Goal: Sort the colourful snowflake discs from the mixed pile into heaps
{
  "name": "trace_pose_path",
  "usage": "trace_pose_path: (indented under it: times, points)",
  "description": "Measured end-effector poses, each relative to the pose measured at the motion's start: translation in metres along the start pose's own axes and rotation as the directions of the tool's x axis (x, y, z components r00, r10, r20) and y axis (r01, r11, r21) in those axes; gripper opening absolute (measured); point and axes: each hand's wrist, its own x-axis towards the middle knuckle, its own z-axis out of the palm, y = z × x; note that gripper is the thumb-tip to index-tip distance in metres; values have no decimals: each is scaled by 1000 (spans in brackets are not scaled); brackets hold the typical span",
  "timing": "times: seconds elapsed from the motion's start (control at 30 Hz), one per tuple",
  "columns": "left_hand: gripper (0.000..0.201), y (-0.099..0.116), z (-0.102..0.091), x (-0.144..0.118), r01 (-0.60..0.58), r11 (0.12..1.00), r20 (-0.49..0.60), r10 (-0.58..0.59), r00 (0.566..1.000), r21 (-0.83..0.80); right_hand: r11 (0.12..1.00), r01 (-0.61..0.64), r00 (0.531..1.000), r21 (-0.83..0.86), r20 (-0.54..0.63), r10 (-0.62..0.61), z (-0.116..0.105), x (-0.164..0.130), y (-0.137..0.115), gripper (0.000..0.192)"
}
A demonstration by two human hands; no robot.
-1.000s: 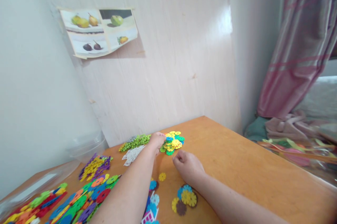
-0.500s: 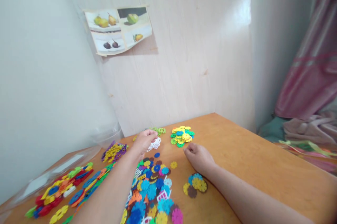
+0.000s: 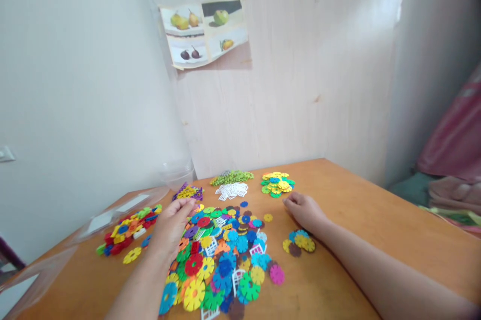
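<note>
Resting flat and open on the big disc heap [image 3: 221, 255] near the bench's [image 3: 376, 230] front edge, left hand [image 3: 171, 230] grips nothing; right hand [image 3: 304, 211], loosely curled, empty, borders bare bench rightward.

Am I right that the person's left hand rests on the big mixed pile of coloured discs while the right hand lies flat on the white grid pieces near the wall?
Not quite. In the head view the left hand does rest on the big mixed pile, but the right hand lies on the bare table, between the yellow-green disc pile and a small disc cluster, apart from the white grid pieces.
</note>
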Motion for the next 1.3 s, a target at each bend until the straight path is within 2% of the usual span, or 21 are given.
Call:
trace_pose_path:
  times: [0.1, 0.23, 0.4, 0.53, 0.63, 0.77, 0.87, 0.93, 1.07, 1.13, 1.23, 1.3]
  points:
    - [39, 1, 0, -6, -53, 992, 33, 49, 998, 118, 1000, 26, 1000, 9, 9, -26, -1, 0, 2, 28]
    - [35, 3, 4, -8, -216, 935, 98, 196, 976, 282, 998, 54, 998, 30, 36, -55, -7, -3, 1, 27]
    - [31, 1, 10, -11, -367, 865, 187, 320, 929, 342, 988, 140, 989, -66, 49, -137, -25, -19, -21, 24]
    - [28, 4, 15, -17, -462, 815, 320, 360, 877, 351, 969, 236, 962, -75, 159, -221, -38, -40, -49, 18]
    - [26, 8, 19, -24, -521, 773, 410, 370, 834, 363, 965, 251, 937, -72, 269, -224, -43, -56, -65, 21]
    - [25, 13, 27, -35, -586, 731, 489, 391, 779, 348, 935, 326, 873, -141, 424, -241, -47, -72, -77, 28]
    - [22, 18, 34, -46, -632, 706, 541, 411, 733, 320, 873, 441, 811, -210, 509, -287, -49, -80, -83, 42]
    - [19, 22, 40, -55, -670, 684, 590, 425, 687, 287, 844, 480, 782, -239, 552, -288, -49, -84, -86, 50]
    - [21, 27, 51, -75, -753, 639, 714, 452, 535, 160, 808, 501, 782, -310, 562, -269, -43, -91, -89, 42]
    - [23, 27, 56, -84, -776, 617, 757, 441, 482, 134, 804, 496, 784, -329, 568, -250, -38, -92, -90, 37]
    - [23, 23, 63, -91, -798, 587, 794, 418, 442, 136, 804, 488, 797, -340, 550, -251, -31, -92, -90, 38]
    - [22, 20, 66, -92, -804, 574, 793, 414, 446, 152, 811, 480, 816, -335, 509, -273, -27, -92, -88, 37]
